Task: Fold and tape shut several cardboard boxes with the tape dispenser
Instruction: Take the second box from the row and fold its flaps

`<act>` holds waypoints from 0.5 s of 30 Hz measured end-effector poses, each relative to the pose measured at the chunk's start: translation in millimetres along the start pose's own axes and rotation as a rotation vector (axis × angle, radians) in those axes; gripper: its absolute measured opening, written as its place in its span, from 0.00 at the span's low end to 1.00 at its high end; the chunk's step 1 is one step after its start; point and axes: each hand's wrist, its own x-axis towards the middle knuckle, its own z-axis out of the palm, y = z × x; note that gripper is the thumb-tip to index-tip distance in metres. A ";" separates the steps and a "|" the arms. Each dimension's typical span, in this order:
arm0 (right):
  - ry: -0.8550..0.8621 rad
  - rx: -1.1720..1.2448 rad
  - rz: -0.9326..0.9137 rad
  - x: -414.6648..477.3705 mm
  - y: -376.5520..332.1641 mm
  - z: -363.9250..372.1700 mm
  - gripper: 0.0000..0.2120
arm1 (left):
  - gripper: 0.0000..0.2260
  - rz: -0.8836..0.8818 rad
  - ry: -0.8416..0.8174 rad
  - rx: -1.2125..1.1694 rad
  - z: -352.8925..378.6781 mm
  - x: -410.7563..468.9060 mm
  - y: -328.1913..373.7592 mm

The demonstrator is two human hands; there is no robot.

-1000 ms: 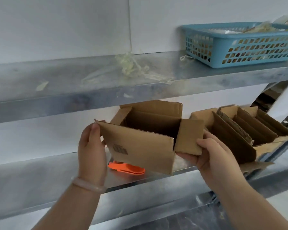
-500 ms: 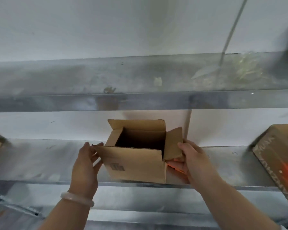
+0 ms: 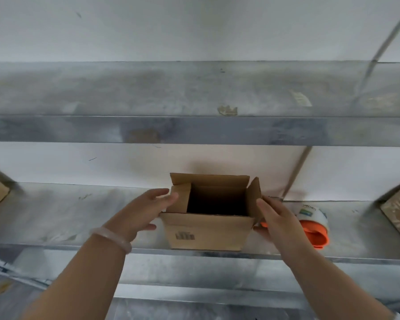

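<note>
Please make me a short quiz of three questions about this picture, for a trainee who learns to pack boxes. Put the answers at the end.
1. True or false: the top flaps of the cardboard box are already folded shut.
2. Where does the tape dispenser lie?
A) inside the box
B) on the shelf, to the right of the box
C) on the floor
3. Fill in the missing word: the bracelet is on the ___ wrist.

Key
1. False: the flaps stand up and the box is open.
2. B
3. left
</note>
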 end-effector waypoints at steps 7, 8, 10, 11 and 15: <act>-0.024 -0.058 -0.069 5.1 1.7 7.5 0.05 | 0.31 -0.031 -0.095 0.304 0.1 37.5 18.1; -0.027 -0.071 -0.080 6.3 2.0 7.4 0.05 | 0.32 -0.031 -0.105 0.331 -0.9 41.3 19.7; -0.028 -0.097 -0.099 8.2 1.2 7.0 0.06 | 0.34 0.017 -0.082 0.446 -2.0 47.9 22.3; -0.031 -0.103 -0.105 9.0 1.0 7.1 0.07 | 0.34 0.050 -0.065 0.501 -2.4 51.1 22.3; -0.006 -0.170 -0.142 12.8 1.2 5.9 0.12 | 0.41 0.122 -0.212 0.498 -5.7 52.2 12.4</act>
